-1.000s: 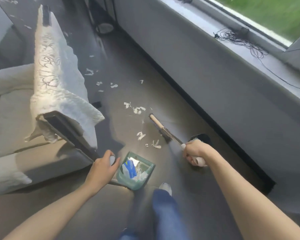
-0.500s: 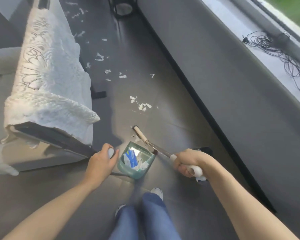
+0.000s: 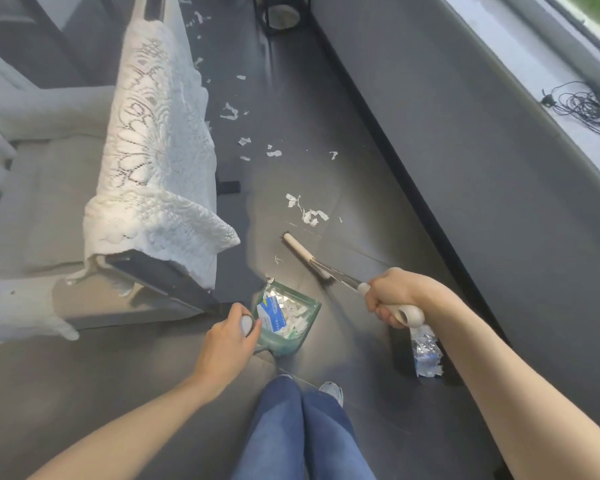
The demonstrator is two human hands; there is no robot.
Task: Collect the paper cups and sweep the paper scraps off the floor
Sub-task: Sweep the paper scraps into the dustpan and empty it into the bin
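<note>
Scraps (image 3: pixel 307 212) lie just beyond broom (image 3: pixel 302 252); dustpan (image 3: pixel 286 322) seemingly full.

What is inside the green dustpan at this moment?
The dustpan holds white paper scraps and a blue-and-white paper piece. Anything beneath that pile is covered. The left hand grips its handle.

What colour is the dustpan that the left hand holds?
The dustpan is translucent pale green; the head view, the only one, shows it in the left hand.
</note>
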